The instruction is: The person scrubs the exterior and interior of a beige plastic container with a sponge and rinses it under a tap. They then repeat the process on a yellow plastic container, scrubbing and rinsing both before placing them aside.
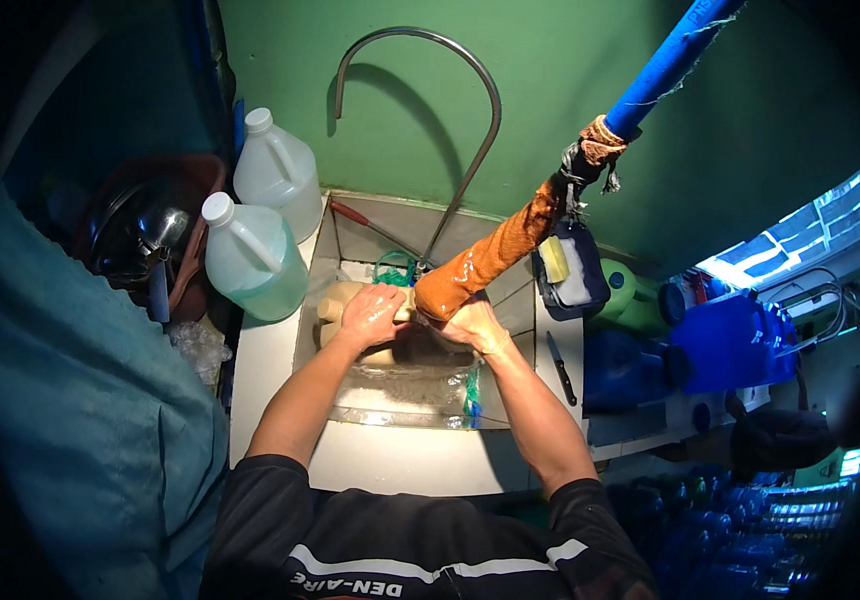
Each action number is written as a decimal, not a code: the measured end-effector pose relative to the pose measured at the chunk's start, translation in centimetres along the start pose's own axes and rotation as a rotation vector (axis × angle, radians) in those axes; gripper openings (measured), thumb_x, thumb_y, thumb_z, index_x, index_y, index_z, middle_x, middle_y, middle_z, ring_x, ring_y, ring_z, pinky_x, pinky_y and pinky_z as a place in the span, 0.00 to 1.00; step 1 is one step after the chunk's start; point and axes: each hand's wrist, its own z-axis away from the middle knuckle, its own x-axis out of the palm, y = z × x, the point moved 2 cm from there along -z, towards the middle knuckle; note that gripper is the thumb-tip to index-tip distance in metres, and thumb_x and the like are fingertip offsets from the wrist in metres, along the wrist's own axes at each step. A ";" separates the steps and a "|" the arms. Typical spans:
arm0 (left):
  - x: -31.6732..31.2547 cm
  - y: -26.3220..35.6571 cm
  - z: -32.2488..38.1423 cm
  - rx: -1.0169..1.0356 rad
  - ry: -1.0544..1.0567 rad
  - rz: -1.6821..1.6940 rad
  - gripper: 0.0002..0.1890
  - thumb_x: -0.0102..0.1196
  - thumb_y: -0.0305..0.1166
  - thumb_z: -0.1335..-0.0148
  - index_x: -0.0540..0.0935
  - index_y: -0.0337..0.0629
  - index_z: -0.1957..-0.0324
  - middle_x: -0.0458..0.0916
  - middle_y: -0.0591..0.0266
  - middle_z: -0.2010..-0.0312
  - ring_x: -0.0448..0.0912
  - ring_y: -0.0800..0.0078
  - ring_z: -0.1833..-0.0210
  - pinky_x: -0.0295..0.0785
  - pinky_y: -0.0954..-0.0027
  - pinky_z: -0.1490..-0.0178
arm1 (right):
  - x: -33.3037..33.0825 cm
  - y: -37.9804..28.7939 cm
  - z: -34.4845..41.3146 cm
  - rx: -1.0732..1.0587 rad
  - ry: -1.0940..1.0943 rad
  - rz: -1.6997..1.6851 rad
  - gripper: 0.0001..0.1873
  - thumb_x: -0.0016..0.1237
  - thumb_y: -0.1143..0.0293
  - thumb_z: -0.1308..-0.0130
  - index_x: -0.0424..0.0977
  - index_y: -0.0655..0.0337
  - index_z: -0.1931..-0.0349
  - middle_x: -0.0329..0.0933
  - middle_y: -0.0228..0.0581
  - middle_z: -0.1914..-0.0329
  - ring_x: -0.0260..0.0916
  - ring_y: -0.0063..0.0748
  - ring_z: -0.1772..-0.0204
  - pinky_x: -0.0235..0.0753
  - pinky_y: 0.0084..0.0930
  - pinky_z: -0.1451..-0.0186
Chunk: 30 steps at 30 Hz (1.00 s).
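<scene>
In the tiled sink (501, 375), my left hand (374, 315) lies wet over a beige plastic jug (332, 292), its fingers curled onto the top. The jug is on its side or tilted, its cap (329, 309) pointing left. My right hand (471, 324) is close by on the right, its fingers partly hidden behind an orange cloth sleeve (475, 262). That wet sleeve hangs from a blue pipe (662, 71), tied on with cord and dark strips. What the right fingers touch cannot be made out. Brownish water or a wet surface (407, 386) shows below the hands.
A curved metal faucet (496, 112) rises behind the sink. Two plastic jugs (256, 262) stand on the left ledge. On the right ledge lie a knife (561, 367) and a dark tray (587, 266) with a yellow sponge (553, 259). Another person (790, 435) is far right.
</scene>
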 end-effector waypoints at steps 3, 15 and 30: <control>-1.3 0.0 -0.7 -0.094 -0.101 0.042 0.27 0.61 0.58 0.40 0.83 0.41 0.59 0.85 0.53 0.59 0.83 0.55 0.52 0.76 0.56 0.45 | -1.3 -1.6 0.4 0.034 -0.004 0.057 0.19 0.58 0.52 0.36 0.80 0.53 0.50 0.83 0.44 0.49 0.80 0.52 0.45 0.77 0.45 0.42; -2.6 0.2 -2.1 -0.288 -0.069 0.210 0.33 0.62 0.66 0.46 0.83 0.38 0.66 0.87 0.46 0.65 0.85 0.47 0.59 0.78 0.50 0.52 | -0.5 7.1 9.4 0.815 0.307 -0.246 0.21 0.64 0.56 0.41 0.81 0.67 0.61 0.84 0.53 0.68 0.83 0.47 0.62 0.80 0.41 0.57; -1.5 0.8 -1.5 -0.320 0.050 0.388 0.23 0.56 0.56 0.36 0.85 0.43 0.62 0.86 0.51 0.66 0.84 0.47 0.58 0.76 0.50 0.53 | 9.8 -2.4 6.5 0.833 0.436 -0.322 0.25 0.68 0.56 0.43 0.71 0.69 0.79 0.77 0.55 0.78 0.75 0.51 0.75 0.72 0.46 0.70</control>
